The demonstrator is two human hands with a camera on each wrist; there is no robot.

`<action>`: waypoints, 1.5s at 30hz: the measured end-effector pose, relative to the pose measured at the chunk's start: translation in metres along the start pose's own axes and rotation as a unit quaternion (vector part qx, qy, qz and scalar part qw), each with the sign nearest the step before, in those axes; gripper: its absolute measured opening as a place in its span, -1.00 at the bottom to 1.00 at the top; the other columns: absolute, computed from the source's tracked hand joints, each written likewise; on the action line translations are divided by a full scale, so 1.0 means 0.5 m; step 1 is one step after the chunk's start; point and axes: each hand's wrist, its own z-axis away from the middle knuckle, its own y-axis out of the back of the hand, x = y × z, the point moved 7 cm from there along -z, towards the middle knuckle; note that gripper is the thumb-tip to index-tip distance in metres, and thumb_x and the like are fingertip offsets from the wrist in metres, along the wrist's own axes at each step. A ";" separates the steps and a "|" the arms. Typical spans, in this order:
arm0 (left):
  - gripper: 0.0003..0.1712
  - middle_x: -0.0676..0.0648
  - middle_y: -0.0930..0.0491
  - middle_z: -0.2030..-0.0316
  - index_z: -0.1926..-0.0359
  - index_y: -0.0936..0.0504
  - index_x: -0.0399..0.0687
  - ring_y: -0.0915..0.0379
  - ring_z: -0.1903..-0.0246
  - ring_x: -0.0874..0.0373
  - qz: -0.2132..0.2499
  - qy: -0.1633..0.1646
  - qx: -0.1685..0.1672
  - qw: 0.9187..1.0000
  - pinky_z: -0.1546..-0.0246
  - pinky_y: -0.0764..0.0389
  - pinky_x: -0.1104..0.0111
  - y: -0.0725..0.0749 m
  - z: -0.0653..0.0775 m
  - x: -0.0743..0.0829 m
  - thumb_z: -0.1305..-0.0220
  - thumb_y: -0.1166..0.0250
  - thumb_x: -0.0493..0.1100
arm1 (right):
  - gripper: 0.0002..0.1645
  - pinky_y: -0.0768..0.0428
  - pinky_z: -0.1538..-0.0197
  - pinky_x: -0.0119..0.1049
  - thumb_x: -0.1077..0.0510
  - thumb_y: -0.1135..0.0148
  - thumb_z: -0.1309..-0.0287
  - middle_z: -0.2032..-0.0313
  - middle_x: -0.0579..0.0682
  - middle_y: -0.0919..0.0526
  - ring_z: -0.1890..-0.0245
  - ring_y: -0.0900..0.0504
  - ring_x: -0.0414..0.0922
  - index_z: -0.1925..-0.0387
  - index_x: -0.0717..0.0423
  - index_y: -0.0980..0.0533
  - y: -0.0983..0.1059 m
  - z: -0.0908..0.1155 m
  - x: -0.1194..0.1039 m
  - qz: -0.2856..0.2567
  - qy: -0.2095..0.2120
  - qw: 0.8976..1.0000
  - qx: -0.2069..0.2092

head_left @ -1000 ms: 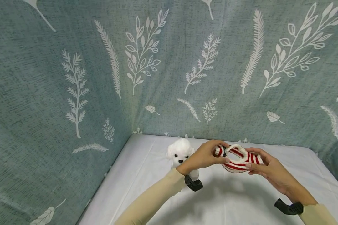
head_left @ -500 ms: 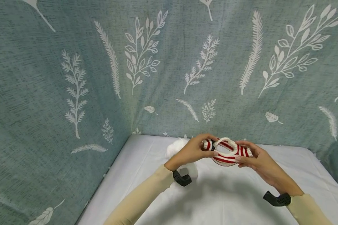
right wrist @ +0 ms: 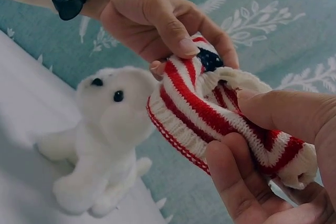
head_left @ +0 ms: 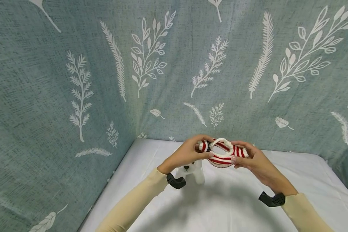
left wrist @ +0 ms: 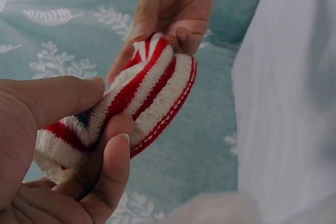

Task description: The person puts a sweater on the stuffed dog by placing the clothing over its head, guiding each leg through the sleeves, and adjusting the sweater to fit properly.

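A small knitted sweater with red and white stripes and a dark blue patch hangs in the air between both hands. My left hand pinches it near one sleeve, thumb on the neck side. The other sleeve end is gripped by my right hand, with thumb and fingers on either face of the knit. Its cream neck opening is stretched wide and faces up. Behind the left hand stands a white plush dog, seen whole in the right wrist view; in the head view the hand and sweater cover most of its head.
A white sheet covers the table, which meets a teal leaf-print curtain at the back and left. Black wrist bands sit on both wrists.
Both hands have carried the sweater leftward and slightly up, closer to the plush dog. The grip on it looks the same. The dog stays in place but is covered differently by the left hand.
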 end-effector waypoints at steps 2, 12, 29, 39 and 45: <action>-0.49 -0.11 -0.62 -0.05 -0.25 -0.54 0.09 -0.69 0.23 0.09 0.003 -0.003 -0.002 1.000 0.18 -0.69 0.27 0.008 0.005 0.000 -0.33 -0.46 -0.10 | -0.23 -0.69 0.01 -0.11 0.23 -0.36 -0.34 -0.34 0.13 -0.28 0.07 -0.65 -0.02 -0.47 0.08 -0.26 -0.006 -0.007 0.000 0.000 -0.002 1.000 0.001; -0.46 -0.09 -0.63 -0.02 -0.29 -0.53 0.17 -0.69 0.17 -0.03 0.027 0.028 0.006 0.999 0.12 -0.69 0.14 0.056 0.044 -0.020 -0.34 -0.46 -0.09 | -0.22 -0.69 0.01 -0.13 0.25 -0.39 -0.30 -0.33 0.22 -0.32 0.05 -0.64 -0.01 -0.46 0.10 -0.27 -0.051 -0.046 -0.005 -0.005 0.009 1.000 -0.020; -0.46 -0.20 -0.61 0.10 -0.26 -0.57 0.17 -0.63 0.23 -0.07 0.062 0.069 0.038 0.995 0.09 -0.68 0.11 0.137 0.094 -0.046 -0.29 -0.50 -0.07 | -0.21 -0.66 -0.06 0.01 0.24 -0.42 -0.28 -0.35 0.16 -0.31 0.02 -0.63 0.02 -0.46 0.05 -0.30 -0.119 -0.102 -0.021 -0.033 0.010 0.998 -0.045; -0.46 -0.19 -0.57 0.04 -0.26 -0.56 0.10 -0.64 0.18 -0.04 0.066 0.071 0.053 0.994 0.07 -0.67 0.06 0.174 0.119 -0.064 -0.29 -0.49 -0.10 | -0.20 -0.68 0.00 -0.12 0.25 -0.43 -0.27 -0.33 0.19 -0.33 0.09 -0.64 0.00 -0.47 0.08 -0.30 -0.157 -0.139 -0.011 -0.044 0.005 0.998 -0.050; -0.45 -0.17 -0.56 0.04 -0.27 -0.56 0.07 -0.62 0.18 -0.08 0.071 0.076 0.061 0.993 0.06 -0.66 -0.01 0.194 0.135 -0.074 -0.29 -0.49 -0.12 | -0.20 -0.67 -0.03 -0.09 0.26 -0.43 -0.27 -0.33 0.19 -0.33 0.06 -0.63 0.01 -0.47 0.07 -0.30 -0.178 -0.153 -0.009 -0.049 0.001 0.997 -0.055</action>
